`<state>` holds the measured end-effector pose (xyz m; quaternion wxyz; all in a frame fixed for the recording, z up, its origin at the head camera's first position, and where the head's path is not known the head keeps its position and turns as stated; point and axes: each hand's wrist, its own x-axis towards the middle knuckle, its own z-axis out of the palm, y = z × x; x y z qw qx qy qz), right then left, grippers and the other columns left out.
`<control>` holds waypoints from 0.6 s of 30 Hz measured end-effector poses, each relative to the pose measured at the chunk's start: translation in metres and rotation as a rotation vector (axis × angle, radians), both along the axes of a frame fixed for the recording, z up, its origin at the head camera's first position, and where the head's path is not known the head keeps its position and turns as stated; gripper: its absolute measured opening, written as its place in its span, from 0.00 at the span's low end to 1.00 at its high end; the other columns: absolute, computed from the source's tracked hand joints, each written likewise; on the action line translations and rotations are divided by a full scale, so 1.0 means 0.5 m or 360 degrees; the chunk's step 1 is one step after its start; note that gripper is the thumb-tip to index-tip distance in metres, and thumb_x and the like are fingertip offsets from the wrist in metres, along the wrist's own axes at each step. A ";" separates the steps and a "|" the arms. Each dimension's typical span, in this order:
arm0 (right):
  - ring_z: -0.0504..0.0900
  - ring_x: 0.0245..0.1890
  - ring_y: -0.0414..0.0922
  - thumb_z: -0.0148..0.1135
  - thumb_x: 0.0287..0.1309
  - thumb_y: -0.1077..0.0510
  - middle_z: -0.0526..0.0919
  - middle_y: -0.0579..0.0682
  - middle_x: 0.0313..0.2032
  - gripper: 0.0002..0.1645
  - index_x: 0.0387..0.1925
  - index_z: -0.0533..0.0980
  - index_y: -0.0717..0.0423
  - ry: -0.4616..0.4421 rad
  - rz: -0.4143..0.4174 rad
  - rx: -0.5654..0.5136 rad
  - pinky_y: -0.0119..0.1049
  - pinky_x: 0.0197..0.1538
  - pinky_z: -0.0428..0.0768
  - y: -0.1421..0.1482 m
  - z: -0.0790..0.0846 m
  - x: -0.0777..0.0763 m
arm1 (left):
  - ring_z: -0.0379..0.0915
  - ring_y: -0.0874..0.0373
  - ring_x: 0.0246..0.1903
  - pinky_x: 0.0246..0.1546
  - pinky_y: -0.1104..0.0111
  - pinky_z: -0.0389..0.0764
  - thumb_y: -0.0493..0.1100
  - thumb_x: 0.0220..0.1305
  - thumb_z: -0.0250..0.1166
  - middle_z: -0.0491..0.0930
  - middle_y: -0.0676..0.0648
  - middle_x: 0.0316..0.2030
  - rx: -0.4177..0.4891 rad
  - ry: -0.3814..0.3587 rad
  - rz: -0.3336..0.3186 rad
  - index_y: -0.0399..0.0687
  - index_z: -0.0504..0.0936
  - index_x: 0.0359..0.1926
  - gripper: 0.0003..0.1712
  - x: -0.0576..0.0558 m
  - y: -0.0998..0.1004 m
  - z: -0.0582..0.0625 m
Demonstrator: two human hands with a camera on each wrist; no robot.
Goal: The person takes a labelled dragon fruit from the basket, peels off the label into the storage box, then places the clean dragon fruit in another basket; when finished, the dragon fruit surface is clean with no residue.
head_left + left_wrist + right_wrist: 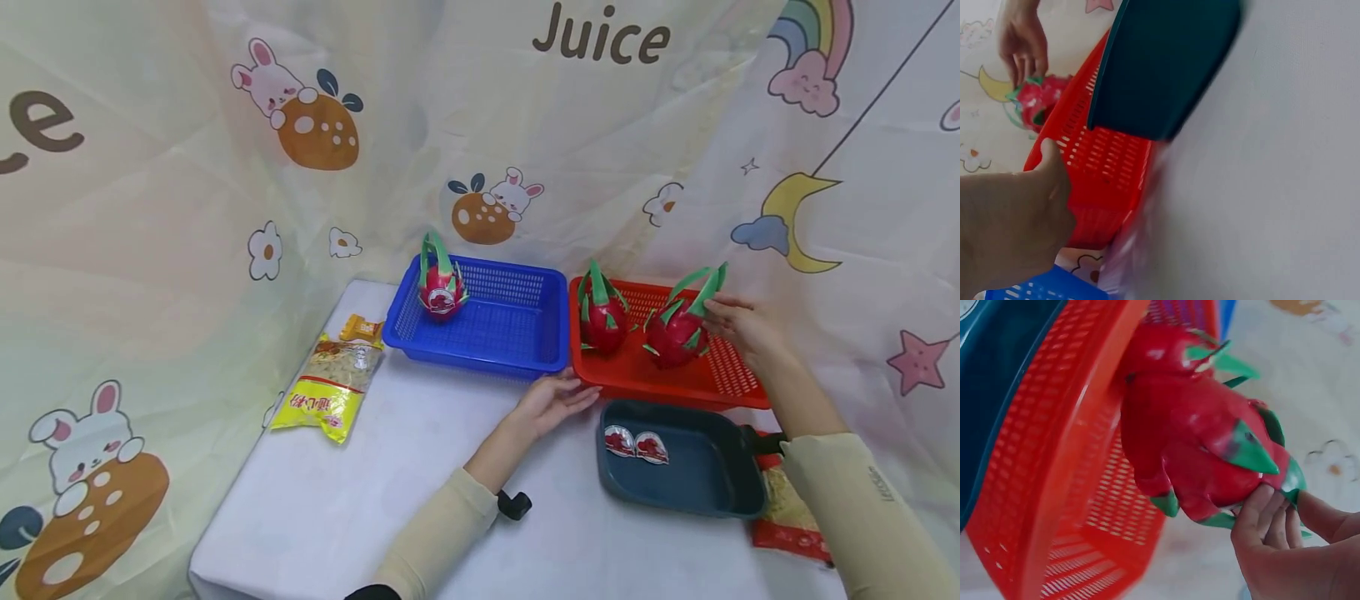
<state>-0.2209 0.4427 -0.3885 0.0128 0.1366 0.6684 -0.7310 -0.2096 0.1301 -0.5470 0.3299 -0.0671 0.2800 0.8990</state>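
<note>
1. Red, round, green-leaved dragon fruit [677, 336] sits in or just over the red plastic basket [626, 372], right hand [742, 327] pinching its leaves.
2. Left hand [551, 403] is relaxed, near the rim.
3. Lifting or placing, I'd guess; next move needs steady pinching.

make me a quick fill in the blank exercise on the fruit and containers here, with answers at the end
The right hand pinches a dragon fruit by its ____ leaves.
The blue basket holds ____ dragon fruit.
The pan holds ____ small labels.

Missing words: green; one; two
</note>
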 end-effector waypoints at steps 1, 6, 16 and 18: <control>0.87 0.39 0.38 0.69 0.68 0.58 0.88 0.41 0.38 0.12 0.51 0.80 0.53 -0.0002 -0.0008 -0.0036 0.30 0.44 0.87 0.003 -0.005 -0.010 | 0.74 0.35 0.64 0.69 0.46 0.71 0.32 0.76 0.53 0.77 0.35 0.63 0.0024 -0.0017 0.0009 0.38 0.70 0.72 0.26 0.000 0.000 -0.001; 0.87 0.40 0.37 0.63 0.73 0.59 0.85 0.40 0.39 0.30 0.70 0.67 0.63 -0.0050 -0.0007 0.0075 0.30 0.48 0.87 0.016 -0.033 -0.057 | 0.70 0.32 0.67 0.68 0.45 0.72 0.36 0.78 0.57 0.73 0.33 0.65 0.0184 -0.0119 0.0084 0.40 0.68 0.76 0.28 0.003 0.005 -0.009; 0.87 0.38 0.36 0.62 0.73 0.62 0.85 0.38 0.35 0.32 0.73 0.66 0.64 -0.0164 -0.0148 0.0196 0.35 0.52 0.86 0.025 -0.068 -0.113 | 0.64 0.24 0.68 0.68 0.39 0.69 0.28 0.76 0.54 0.68 0.34 0.69 0.0244 -0.0256 0.0241 0.45 0.70 0.42 0.08 0.006 0.029 -0.002; 0.88 0.38 0.36 0.62 0.72 0.64 0.86 0.38 0.33 0.30 0.71 0.68 0.64 -0.0166 -0.0163 0.0169 0.35 0.52 0.86 0.026 -0.073 -0.121 | 0.65 0.24 0.68 0.68 0.39 0.70 0.28 0.76 0.54 0.68 0.33 0.69 0.0230 -0.0257 0.0246 0.46 0.70 0.43 0.08 0.007 0.032 0.001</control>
